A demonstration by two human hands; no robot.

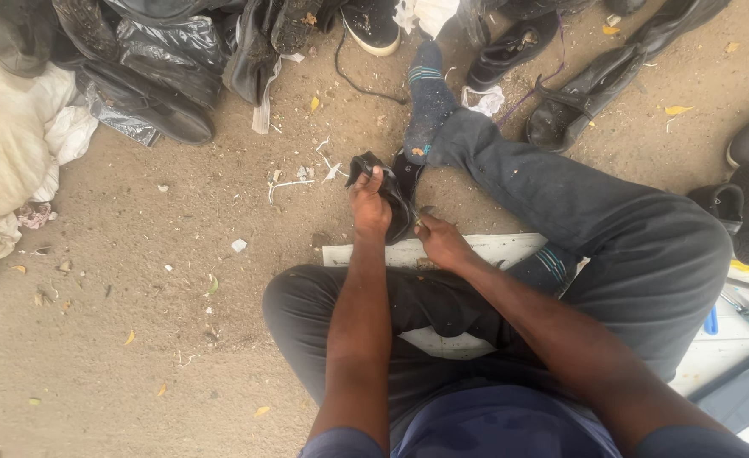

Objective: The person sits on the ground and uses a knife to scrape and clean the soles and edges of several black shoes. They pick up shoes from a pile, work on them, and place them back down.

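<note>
The left hand (369, 206) has its fingers clamped over the top of a black shoe (389, 193), the right hand (442, 242) pinching its lower edge; it looks light, floppy leather, best gripped at the rim.

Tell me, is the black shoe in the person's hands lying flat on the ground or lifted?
Lifted. The left hand grips the black shoe from above, the right hand touches its lower edge.
</note>
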